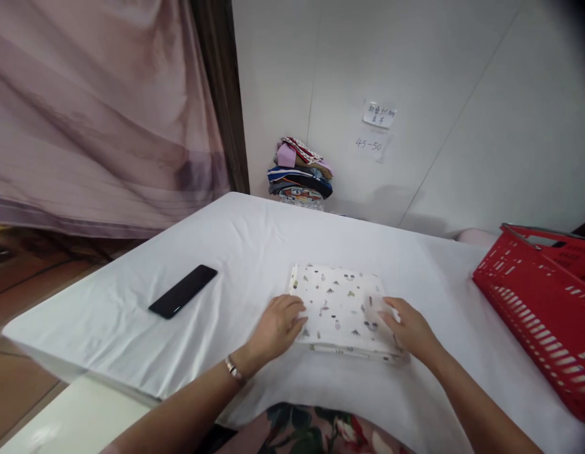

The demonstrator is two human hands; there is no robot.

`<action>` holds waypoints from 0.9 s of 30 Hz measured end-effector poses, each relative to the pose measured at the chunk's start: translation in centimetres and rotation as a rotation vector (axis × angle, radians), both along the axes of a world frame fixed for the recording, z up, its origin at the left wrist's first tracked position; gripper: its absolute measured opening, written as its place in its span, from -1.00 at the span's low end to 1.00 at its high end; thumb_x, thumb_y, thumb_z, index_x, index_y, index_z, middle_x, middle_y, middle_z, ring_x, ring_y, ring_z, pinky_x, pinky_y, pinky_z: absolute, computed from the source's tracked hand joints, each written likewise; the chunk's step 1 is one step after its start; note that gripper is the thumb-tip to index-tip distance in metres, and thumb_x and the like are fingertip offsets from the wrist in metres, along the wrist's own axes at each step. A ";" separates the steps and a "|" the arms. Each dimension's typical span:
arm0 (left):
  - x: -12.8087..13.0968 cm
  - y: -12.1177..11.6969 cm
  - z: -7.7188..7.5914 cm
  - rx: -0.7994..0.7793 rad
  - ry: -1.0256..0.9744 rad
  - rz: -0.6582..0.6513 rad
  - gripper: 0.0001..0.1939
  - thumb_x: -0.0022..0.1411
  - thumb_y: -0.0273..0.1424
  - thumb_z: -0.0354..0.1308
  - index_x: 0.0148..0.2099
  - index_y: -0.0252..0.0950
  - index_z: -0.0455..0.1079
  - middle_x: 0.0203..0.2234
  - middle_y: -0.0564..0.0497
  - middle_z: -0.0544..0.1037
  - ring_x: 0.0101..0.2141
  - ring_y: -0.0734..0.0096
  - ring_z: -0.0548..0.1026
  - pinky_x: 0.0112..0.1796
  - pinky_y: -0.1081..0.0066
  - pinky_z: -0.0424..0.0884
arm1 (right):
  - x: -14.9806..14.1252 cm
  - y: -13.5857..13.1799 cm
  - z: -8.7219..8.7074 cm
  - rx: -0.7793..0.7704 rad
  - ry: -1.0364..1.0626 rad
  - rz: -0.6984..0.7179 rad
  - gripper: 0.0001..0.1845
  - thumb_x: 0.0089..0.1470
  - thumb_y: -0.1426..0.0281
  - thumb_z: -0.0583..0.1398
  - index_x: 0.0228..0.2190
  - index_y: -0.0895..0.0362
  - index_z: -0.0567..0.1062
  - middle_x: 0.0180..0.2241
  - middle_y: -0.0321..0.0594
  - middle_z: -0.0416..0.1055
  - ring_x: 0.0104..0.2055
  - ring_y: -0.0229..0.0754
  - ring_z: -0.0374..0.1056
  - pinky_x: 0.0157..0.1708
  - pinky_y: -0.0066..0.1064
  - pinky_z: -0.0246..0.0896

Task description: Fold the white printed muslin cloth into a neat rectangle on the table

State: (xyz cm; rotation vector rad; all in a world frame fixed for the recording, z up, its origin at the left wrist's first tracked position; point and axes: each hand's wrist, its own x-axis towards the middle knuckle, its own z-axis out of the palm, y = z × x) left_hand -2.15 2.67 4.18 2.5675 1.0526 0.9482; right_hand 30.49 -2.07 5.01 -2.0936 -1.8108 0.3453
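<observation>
A folded white cloth (337,306) with small scattered prints lies flat on the white-covered table, its layered edge facing me. My left hand (279,323) is at its left side, with the fingers and thumb closed on that edge. At the right side, my right hand (410,328) grips the edge between thumb and fingers; slight blur softens the fabric there. The undersides of both grips are hidden.
A black phone (183,291) lies left of the cloth on the white table cover (254,236). The red plastic basket (529,309) stands at the right. Behind the table's far edge rises a pile of folded fabrics (299,173). A pink curtain (98,113) hangs at the left.
</observation>
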 end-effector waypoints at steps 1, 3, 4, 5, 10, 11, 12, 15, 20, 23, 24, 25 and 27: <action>0.4 0.4 -0.2 -0.012 -0.001 0.038 -0.86 0.20 -0.46 0.02 -0.18 -0.28 0.35 -0.23 -0.07 0.45 -0.15 0.30 0.36 -0.14 0.24 0.31 | -0.9 0.4 -0.1 0.046 -0.010 0.062 -0.47 0.09 0.14 -0.02 0.04 0.11 0.29 0.13 -0.11 0.19 0.14 -0.05 0.13 0.01 -0.27 0.14; 0.9 0.6 -0.6 -0.059 0.027 0.082 -0.87 0.19 -0.49 0.00 -0.25 -0.29 0.36 -0.29 -0.06 0.45 -0.20 0.32 0.37 -0.18 0.27 0.33 | -2.8 1.1 -0.8 0.062 -0.061 0.195 -0.41 0.12 0.10 -0.05 0.11 0.09 0.22 0.22 -0.15 0.02 0.25 -0.05 -0.08 0.14 -0.23 -0.01; 1.0 0.5 -0.8 -0.082 0.046 0.084 -0.86 0.19 -0.50 -0.01 -0.28 -0.29 0.37 -0.32 -0.05 0.45 -0.22 0.33 0.37 -0.19 0.27 0.34 | -3.5 1.3 -1.3 0.036 -0.098 0.252 -0.39 0.13 0.08 -0.07 0.14 0.08 0.20 0.25 -0.17 -0.04 0.28 -0.05 -0.17 0.18 -0.19 -0.11; 0.9 0.4 -1.0 -0.100 0.057 0.074 -0.85 0.20 -0.50 -0.03 -0.30 -0.29 0.38 -0.34 -0.05 0.45 -0.24 0.33 0.37 -0.20 0.28 0.34 | -4.1 1.4 -1.9 -0.005 -0.133 0.299 -0.38 0.14 0.06 -0.09 0.15 0.06 0.17 0.26 -0.19 -0.10 0.30 -0.04 -0.24 0.21 -0.14 -0.21; -0.2 1.2 -1.2 -0.237 -0.046 0.129 -0.84 0.20 -0.46 -0.02 -0.34 -0.26 0.38 -0.37 0.01 0.46 -0.28 0.40 0.39 -0.23 0.38 0.33 | -4.7 1.5 -4.1 -0.134 -0.220 0.371 -0.35 0.17 0.00 -0.18 0.19 0.01 0.08 0.29 -0.24 -0.25 0.31 -0.05 -0.36 0.23 -0.05 -0.37; -0.3 1.9 -1.0 -0.282 -0.072 0.188 -0.85 0.20 -0.43 0.00 -0.34 -0.25 0.39 -0.36 0.02 0.46 -0.31 0.42 0.40 -0.26 0.41 0.33 | -4.6 1.5 -4.3 -0.131 -0.228 0.371 -0.35 0.17 0.00 -0.18 0.19 0.01 0.08 0.29 -0.25 -0.26 0.31 -0.05 -0.36 0.23 -0.06 -0.37; -0.3 2.9 -0.8 -0.326 -0.088 0.257 -0.86 0.19 -0.39 0.01 -0.33 -0.25 0.39 -0.35 0.02 0.47 -0.35 0.44 0.40 -0.29 0.42 0.33 | -4.5 1.5 -4.3 -0.126 -0.235 0.370 -0.35 0.17 0.00 -0.18 0.19 0.01 0.08 0.29 -0.25 -0.25 0.31 -0.05 -0.36 0.23 -0.06 -0.37; 0.4 6.3 -0.2 -0.458 -0.100 0.440 -0.83 0.16 -0.29 0.06 -0.31 -0.26 0.40 -0.34 0.02 0.48 -0.42 0.47 0.41 -0.35 0.44 0.30 | -4.4 1.6 -4.3 -0.111 -0.240 0.371 -0.35 0.17 0.00 -0.18 0.19 0.02 0.08 0.29 -0.24 -0.25 0.31 -0.05 -0.36 0.23 -0.06 -0.36; 2.4 10.2 -0.3 -0.639 -0.099 0.559 -0.72 0.09 -0.12 0.11 -0.36 -0.26 0.33 -0.40 0.02 0.51 -0.40 0.41 0.44 -0.42 0.45 0.24 | -4.5 1.5 -4.2 -0.107 -0.234 0.363 -0.35 0.17 0.00 -0.18 0.19 0.03 0.08 0.28 -0.24 -0.23 0.31 -0.06 -0.35 0.23 -0.06 -0.35; 3.1 10.8 -0.8 -0.705 -0.078 0.607 -0.65 0.05 -0.05 0.11 -0.35 -0.25 0.28 -0.50 0.04 0.50 -0.45 0.38 0.44 -0.45 0.44 0.22 | -4.5 1.4 -4.2 -0.096 -0.228 0.360 -0.36 0.17 0.02 -0.16 0.19 0.02 0.09 0.28 -0.24 -0.20 0.31 -0.06 -0.33 0.23 -0.05 -0.34; 3.3 10.9 -1.0 -0.705 -0.071 0.619 -0.65 0.05 -0.05 0.11 -0.36 -0.24 0.27 -0.51 0.04 0.49 -0.46 0.37 0.44 -0.46 0.43 0.21 | -4.5 1.4 -4.2 -0.094 -0.226 0.358 -0.37 0.17 0.02 -0.16 0.19 0.01 0.09 0.28 -0.24 -0.20 0.31 -0.05 -0.33 0.23 -0.04 -0.33; 3.3 10.8 -1.1 -0.692 -0.063 0.625 -0.66 0.06 -0.06 0.10 -0.37 -0.24 0.26 -0.52 0.04 0.49 -0.46 0.36 0.45 -0.46 0.43 0.21 | -4.5 1.4 -4.2 -0.092 -0.224 0.356 -0.37 0.17 0.02 -0.16 0.19 0.01 0.09 0.28 -0.24 -0.20 0.31 -0.05 -0.32 0.22 -0.03 -0.33; 3.4 10.8 -1.4 -0.645 -0.050 0.622 -0.72 0.08 -0.12 0.10 -0.40 -0.24 0.24 -0.52 0.04 0.49 -0.46 0.36 0.45 -0.46 0.43 0.20 | -4.5 1.4 -4.3 -0.091 -0.224 0.354 -0.37 0.17 0.02 -0.16 0.19 0.02 0.10 0.28 -0.24 -0.20 0.31 -0.05 -0.32 0.23 -0.03 -0.33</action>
